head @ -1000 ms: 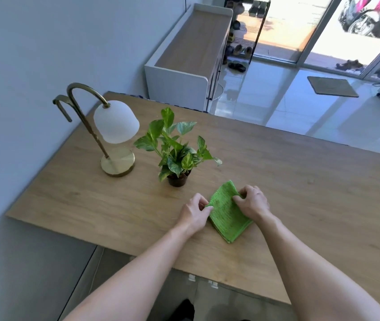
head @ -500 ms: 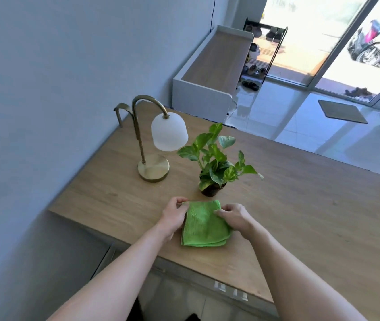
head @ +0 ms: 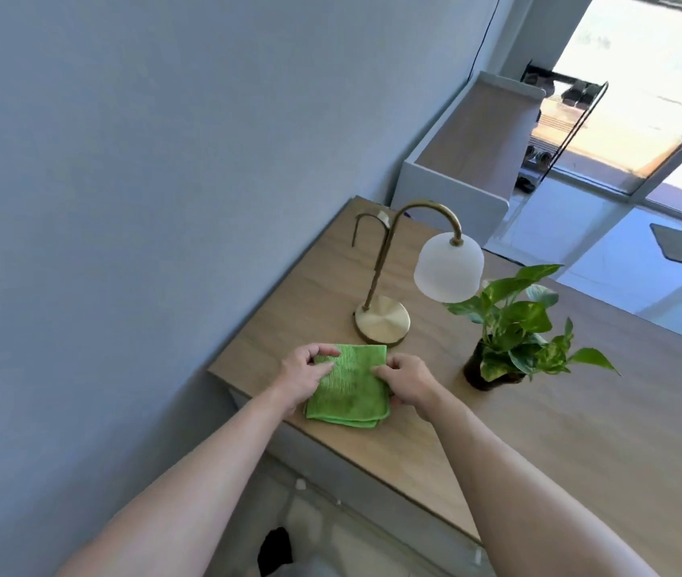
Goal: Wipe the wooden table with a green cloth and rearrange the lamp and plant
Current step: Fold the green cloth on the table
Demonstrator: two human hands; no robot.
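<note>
A folded green cloth (head: 351,385) lies flat near the left front corner of the wooden table (head: 559,431). My left hand (head: 303,374) grips the cloth's left edge and my right hand (head: 407,383) pinches its right edge. Just behind the cloth stands a brass lamp (head: 383,322) with a curved arm and a white glass shade (head: 449,266). To the right of the lamp sits a small leafy plant (head: 514,326) in a dark pot.
A blue-grey wall (head: 143,202) runs along the table's left edge. A white shoe cabinet (head: 455,177) stands beyond the table's far end, with a shoe rack and glass doors behind it. Tiled floor lies past the table on the right.
Both hands have slid the cloth leftward across the table, from in front of the plant to in front of the lamp's base. The view has swung left toward the wall.
</note>
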